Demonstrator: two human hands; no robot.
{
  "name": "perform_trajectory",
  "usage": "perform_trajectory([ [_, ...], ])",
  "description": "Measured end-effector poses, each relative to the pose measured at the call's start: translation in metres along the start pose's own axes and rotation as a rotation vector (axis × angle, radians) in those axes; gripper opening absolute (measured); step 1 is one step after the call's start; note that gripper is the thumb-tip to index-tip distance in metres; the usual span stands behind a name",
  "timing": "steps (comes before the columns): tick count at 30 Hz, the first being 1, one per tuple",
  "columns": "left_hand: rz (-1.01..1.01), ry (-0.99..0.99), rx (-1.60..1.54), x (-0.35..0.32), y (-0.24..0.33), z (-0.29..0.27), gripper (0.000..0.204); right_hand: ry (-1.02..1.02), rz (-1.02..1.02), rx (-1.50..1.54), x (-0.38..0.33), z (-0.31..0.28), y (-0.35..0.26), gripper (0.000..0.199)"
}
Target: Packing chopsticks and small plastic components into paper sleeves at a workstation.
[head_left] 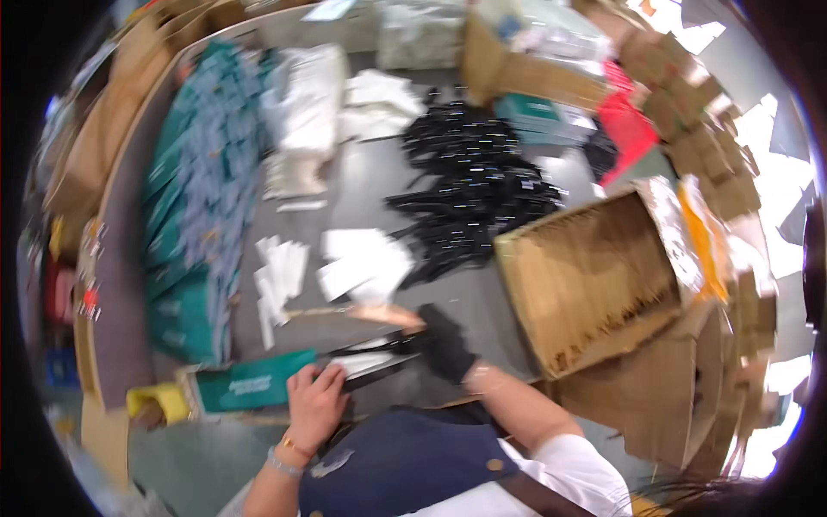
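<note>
A long teal box (250, 383) lies along the near edge of the table. My bare left hand (316, 401) curls around its right end. From there a narrow black and white piece (366, 360) reaches to the right; its exact kind is blurred. My right hand (444, 345), in a black glove that leaves fingertips bare, grips the far end of a black strip of this piece. Its fingers point left and are smeared by motion. Just beyond are white paper strips (280, 280) and a stack of white cards (366, 264).
Teal boxes or sleeves (202, 198) pile up at left. White bundles (310, 103) lie behind, and a heap of black glossy items (478, 181) fills the middle. An open cardboard box (594, 280) stands at right. A yellow roll (159, 402) sits at the near left.
</note>
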State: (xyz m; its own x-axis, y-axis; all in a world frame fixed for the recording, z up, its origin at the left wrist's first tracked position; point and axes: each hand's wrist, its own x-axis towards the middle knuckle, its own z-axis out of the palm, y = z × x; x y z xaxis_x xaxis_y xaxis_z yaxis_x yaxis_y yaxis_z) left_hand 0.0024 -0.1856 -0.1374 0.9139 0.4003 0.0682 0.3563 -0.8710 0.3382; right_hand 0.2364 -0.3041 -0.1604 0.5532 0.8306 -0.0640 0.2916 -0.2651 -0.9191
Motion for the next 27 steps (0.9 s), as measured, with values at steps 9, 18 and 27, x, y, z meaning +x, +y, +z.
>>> perform_trajectory([
  [9,-0.095,0.054,-0.126,-0.002,-0.04,-0.017,0.073,-0.402,-0.241,-0.818,-0.008,-0.046,0.006,0.042],
  [18,-0.05,0.031,-0.135,0.023,-0.021,0.002,0.076,-0.417,-0.449,-0.373,-0.004,0.033,0.008,0.031],
  [27,0.014,0.014,-0.106,0.035,-0.014,0.007,0.078,-0.317,-0.059,-0.051,-0.009,0.057,-0.017,0.032],
])
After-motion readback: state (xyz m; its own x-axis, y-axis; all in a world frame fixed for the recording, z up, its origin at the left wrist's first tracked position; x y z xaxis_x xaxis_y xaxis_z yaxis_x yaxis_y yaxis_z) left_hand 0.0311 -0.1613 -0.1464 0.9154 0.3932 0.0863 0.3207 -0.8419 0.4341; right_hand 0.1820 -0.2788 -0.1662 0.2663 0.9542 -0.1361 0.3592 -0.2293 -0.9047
